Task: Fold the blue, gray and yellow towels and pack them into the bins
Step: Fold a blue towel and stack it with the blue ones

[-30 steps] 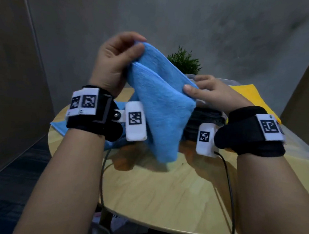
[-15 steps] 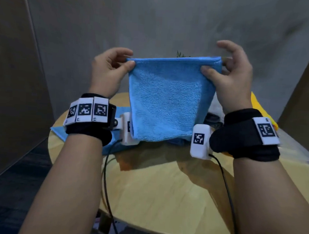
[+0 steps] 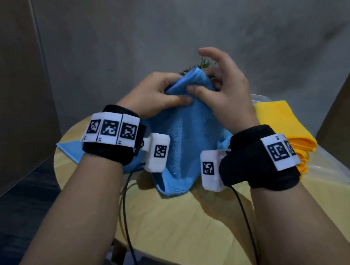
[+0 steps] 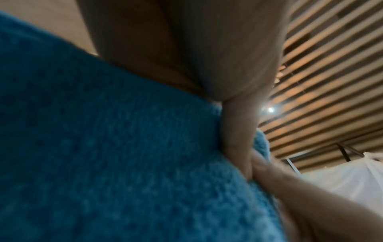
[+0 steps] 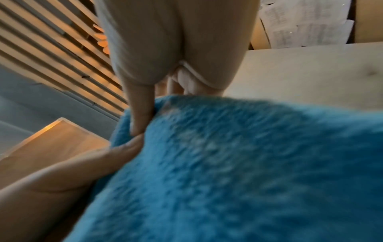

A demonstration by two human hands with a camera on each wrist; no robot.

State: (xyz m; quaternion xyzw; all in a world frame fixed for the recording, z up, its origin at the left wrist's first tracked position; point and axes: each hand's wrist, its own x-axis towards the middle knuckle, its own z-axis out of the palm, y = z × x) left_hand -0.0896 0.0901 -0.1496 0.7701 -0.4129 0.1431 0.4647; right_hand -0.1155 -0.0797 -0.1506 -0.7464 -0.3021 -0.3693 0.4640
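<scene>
Left hand (image 3: 151,94) and right hand (image 3: 223,90) pinched fluffy blue towel (image 3: 185,141) at top, fingers curled; soft cloth hung over round wooden worktop (image 3: 185,224).

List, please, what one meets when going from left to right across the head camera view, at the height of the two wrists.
Flat blue towel on the round wooden table → left hand → held blue terry towel → right hand → folded yellow towels.
</scene>
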